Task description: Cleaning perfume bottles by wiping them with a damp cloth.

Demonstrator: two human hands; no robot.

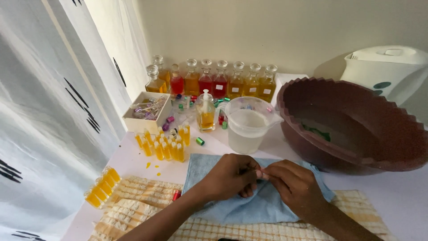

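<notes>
Nearest the camera, a woven cream-and-tan mat (133, 214) is lying across the pale desk (392, 196), with a soft blue cloth (249, 207) spread over it. Both hands are meeting above the cloth: the left hand (229, 176) is curling its fingers inward, and the right hand (292, 185) is pinching its fingertips against them around something tiny (too hidden to tell what). A small red cap (176, 195) is resting at the cloth's left edge. To the left, a row of small vials (102, 187) of yellow liquid is lying flat; more yellow vials (162, 145) are standing in a cluster farther back. Behind the hands, a translucent plastic jug (247, 127) is holding water, beside a wide brown basin (356, 125) with a scalloped rim. A pump bottle (205, 111) of amber liquid is standing near a white box (149, 114). Glass stoppered bottles (214, 80), amber and red, are lining the wall.
</notes>
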